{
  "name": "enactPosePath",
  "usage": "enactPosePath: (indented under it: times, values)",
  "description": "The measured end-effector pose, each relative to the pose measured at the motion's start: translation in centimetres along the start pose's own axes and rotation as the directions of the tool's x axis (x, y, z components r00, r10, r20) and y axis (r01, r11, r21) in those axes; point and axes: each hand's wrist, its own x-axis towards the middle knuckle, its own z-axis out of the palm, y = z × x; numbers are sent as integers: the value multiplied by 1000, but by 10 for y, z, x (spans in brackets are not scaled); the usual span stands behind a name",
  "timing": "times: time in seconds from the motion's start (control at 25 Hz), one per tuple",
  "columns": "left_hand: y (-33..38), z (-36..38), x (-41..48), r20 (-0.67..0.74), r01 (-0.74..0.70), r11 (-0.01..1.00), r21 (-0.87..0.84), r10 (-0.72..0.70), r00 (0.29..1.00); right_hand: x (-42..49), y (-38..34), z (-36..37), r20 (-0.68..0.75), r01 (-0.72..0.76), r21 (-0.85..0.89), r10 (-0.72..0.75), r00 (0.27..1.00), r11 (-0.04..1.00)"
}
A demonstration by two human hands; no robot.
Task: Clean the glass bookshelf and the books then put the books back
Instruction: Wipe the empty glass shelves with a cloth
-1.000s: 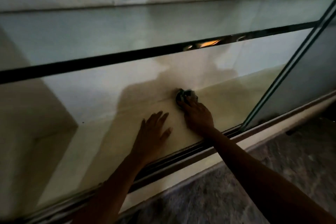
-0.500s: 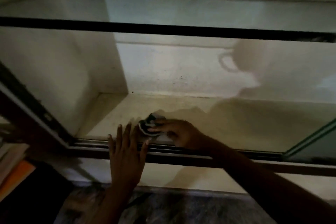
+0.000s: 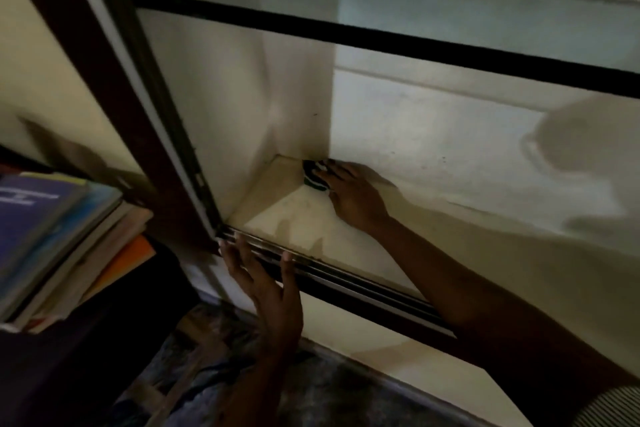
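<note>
The bookshelf stands bare, with a cream bottom board [image 3: 298, 218] and a glass shelf [image 3: 398, 10] above it. My right hand [image 3: 353, 198] reaches deep into the back left corner of the bottom board and presses a small dark green and white cloth [image 3: 313, 175] against it, fingers over the cloth. My left hand [image 3: 266, 284] rests with spread fingers on the metal sliding track [image 3: 346, 274] at the front edge. A stack of books [image 3: 52, 239] lies outside the shelf at the left.
A dark wooden frame post [image 3: 114, 90] with the slid-open glass door edge runs diagonally at the left. White walls enclose the shelf. A patterned stone floor [image 3: 311, 392] lies below. Shadows fall across the back wall.
My right hand has slid the cloth leftward along the bottom board into the back left corner. My left hand moved from the board onto the front track. The view swung left, showing the books.
</note>
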Motion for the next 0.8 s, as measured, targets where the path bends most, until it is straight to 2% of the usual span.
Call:
enactPosePath:
  times: [0.08, 0.16, 0.24, 0.36, 0.52, 0.68, 0.8]
  values:
    - [5, 7, 15, -117, 218, 969, -112, -231, 966, 25, -15, 13, 45, 22, -28, -21, 999, 999]
    - [13, 15, 32, -194, 429, 878, -213, -469, 862, 48, -33, 22, 89, 60, -83, -52, 995, 995]
    - [24, 24, 39, -236, 520, 796, -310, -595, 768, 64, -43, 28, 83, 107, -81, -100, 992, 991]
    - [29, 34, 46, -306, 440, 795, -418, -579, 756, 69, -53, 25, 89, 86, -69, -79, 993, 994]
    - [22, 40, 46, -303, 387, 787, -480, -563, 769, 47, -62, 26, 150, 115, 10, -115, 982, 993]
    - [17, 40, 46, -303, 358, 802, -478, -533, 790, 18, -83, 15, 265, 245, 238, -305, 915, 940]
    - [19, 37, 48, -263, 410, 768, -492, -580, 771, 5, -89, -4, 355, 224, 333, -342, 870, 916]
